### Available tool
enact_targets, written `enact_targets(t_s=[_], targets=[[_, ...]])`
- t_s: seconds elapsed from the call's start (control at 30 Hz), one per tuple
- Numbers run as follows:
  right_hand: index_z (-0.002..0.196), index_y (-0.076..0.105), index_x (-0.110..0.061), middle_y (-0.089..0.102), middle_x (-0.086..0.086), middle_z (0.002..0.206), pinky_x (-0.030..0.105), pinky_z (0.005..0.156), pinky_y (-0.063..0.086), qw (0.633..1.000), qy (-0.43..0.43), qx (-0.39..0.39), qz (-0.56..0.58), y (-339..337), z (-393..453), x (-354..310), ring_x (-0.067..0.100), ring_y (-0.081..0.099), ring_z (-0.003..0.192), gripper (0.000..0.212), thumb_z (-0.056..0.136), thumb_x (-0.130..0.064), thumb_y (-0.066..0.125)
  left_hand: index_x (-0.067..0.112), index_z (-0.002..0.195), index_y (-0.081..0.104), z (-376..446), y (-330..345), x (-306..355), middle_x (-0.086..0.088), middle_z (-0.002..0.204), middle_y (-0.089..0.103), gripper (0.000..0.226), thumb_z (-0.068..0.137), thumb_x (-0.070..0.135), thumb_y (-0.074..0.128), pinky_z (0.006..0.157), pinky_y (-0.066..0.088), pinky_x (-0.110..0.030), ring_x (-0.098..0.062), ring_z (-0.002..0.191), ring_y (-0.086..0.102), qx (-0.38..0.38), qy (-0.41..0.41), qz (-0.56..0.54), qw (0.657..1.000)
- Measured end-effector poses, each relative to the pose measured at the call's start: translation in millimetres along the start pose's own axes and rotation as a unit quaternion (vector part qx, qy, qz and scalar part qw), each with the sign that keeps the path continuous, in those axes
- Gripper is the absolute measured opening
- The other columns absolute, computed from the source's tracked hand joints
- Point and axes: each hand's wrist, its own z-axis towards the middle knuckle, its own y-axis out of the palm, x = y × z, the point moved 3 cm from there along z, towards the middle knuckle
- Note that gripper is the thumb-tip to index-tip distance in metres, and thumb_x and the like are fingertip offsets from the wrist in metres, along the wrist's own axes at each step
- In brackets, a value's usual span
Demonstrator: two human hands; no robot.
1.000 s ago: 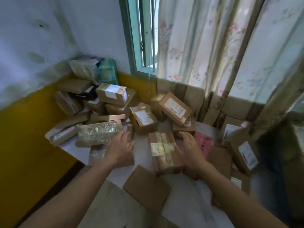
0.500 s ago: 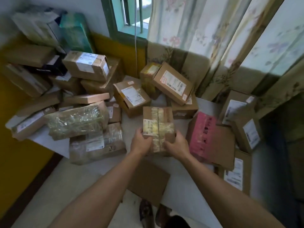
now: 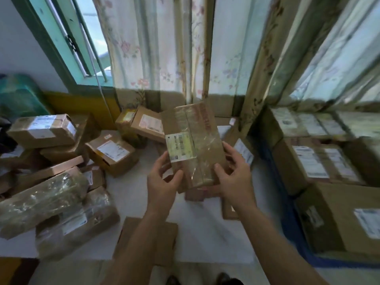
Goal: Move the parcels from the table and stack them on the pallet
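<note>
Clearly no writing can be read: the held parcel (image 3: 194, 145) carries a pale yellow label with a barcode and a strip of red print, both too blurred to make out. Both hands grip it by its lower end, the left hand (image 3: 162, 185) at its left edge, the right hand (image 3: 235, 177) at its right, lifting it above the white table (image 3: 205, 233). Other labelled boxes (image 3: 112, 151) crowd the table's left side. Stacked boxes (image 3: 320, 163) on the right sit on a blue pallet (image 3: 296, 229).
</note>
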Motion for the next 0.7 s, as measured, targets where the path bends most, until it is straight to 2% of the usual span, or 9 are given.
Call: enact_targets(t_s=[0.07,0.13,0.23,0.3,0.37,0.5,0.6,0.63,0.7], targets=[[0.148,0.051,-0.029,0.057,-0.012,0.139,0.035,0.1,0.057,0.999,-0.003,0.032,0.0,-46,-3,1,0.002,0.057,0.124,0.062,0.093,-0.007,0.069,0.029,0.145,0.049,-9,38,16,0.007,0.135,0.063,0.062,0.093,0.001,0.068,0.087,0.056,-0.015,-0.005,0.123,0.06,-0.035,0.033,-0.003,0.999],[0.15,0.047,-0.03,0.055,-0.011,0.143,0.038,0.104,0.055,0.998,-0.002,0.058,0.017,-93,-10,2,0.005,0.055,0.129,0.067,0.093,-0.006,0.071,0.027,0.146,0.047,-22,80,30,0.006,0.134,0.064,0.065,0.092,-0.002,0.068,0.087,0.057,-0.019,-0.002,0.12,0.062,-0.083,0.053,-0.033,0.995],[0.152,0.045,-0.035,0.056,-0.015,0.145,0.035,0.106,0.053,0.995,0.005,0.084,0.044,-166,-25,3,0.004,0.055,0.132,0.068,0.094,-0.01,0.071,0.026,0.152,0.042,-49,145,47,0.002,0.139,0.062,0.071,0.091,0.004,0.072,0.095,0.057,-0.029,-0.012,0.127,0.061,-0.148,0.067,-0.061,0.985],[0.151,0.046,-0.035,0.058,-0.022,0.141,0.029,0.101,0.055,0.993,0.001,0.105,0.056,-218,-37,5,0.001,0.057,0.128,0.068,0.095,-0.005,0.069,0.027,0.154,0.039,-73,189,57,0.001,0.141,0.061,0.075,0.088,0.012,0.072,0.097,0.057,-0.035,-0.016,0.128,0.06,-0.185,0.074,-0.07,0.977],[0.15,0.047,-0.033,0.058,-0.02,0.141,0.025,0.099,0.055,0.99,-0.008,0.13,0.056,-272,-49,13,0.0,0.057,0.127,0.067,0.095,-0.002,0.068,0.029,0.154,0.038,-99,236,63,0.002,0.14,0.062,0.075,0.089,0.01,0.071,0.095,0.058,-0.037,-0.015,0.128,0.061,-0.212,0.081,-0.077,0.971],[0.144,0.047,-0.04,0.059,-0.025,0.129,0.025,0.095,0.057,0.982,0.015,0.182,0.041,-385,-70,40,-0.008,0.061,0.115,0.058,0.096,-0.014,0.069,0.026,0.157,0.034,-159,341,77,0.004,0.143,0.059,0.076,0.093,0.005,0.07,0.096,0.058,-0.037,-0.011,0.129,0.059,-0.244,0.078,-0.083,0.963],[0.148,0.047,-0.029,0.057,-0.029,0.124,0.015,0.088,0.056,0.979,0.025,0.201,0.018,-466,-79,60,-0.017,0.059,0.106,0.057,0.097,-0.016,0.068,0.033,0.152,0.038,-198,414,82,0.012,0.14,0.06,0.073,0.092,0.005,0.072,0.093,0.057,-0.028,-0.007,0.127,0.06,-0.262,0.068,-0.089,0.959],[0.149,0.048,-0.028,0.058,-0.027,0.126,0.017,0.089,0.056,0.979,0.026,0.203,0.009,-490,-80,67,-0.016,0.059,0.108,0.056,0.097,-0.017,0.068,0.034,0.151,0.04,-209,435,84,0.016,0.14,0.059,0.073,0.092,0.007,0.073,0.091,0.056,-0.021,-0.004,0.127,0.058,-0.264,0.069,-0.084,0.958],[0.151,0.047,-0.03,0.059,-0.017,0.135,0.033,0.096,0.058,0.979,0.035,0.199,-0.001,-530,-78,82,-0.003,0.061,0.117,0.057,0.098,-0.021,0.068,0.033,0.152,0.04,-224,471,83,0.023,0.138,0.059,0.074,0.091,0.012,0.075,0.087,0.053,-0.013,0.001,0.125,0.057,-0.262,0.062,-0.065,0.961]])
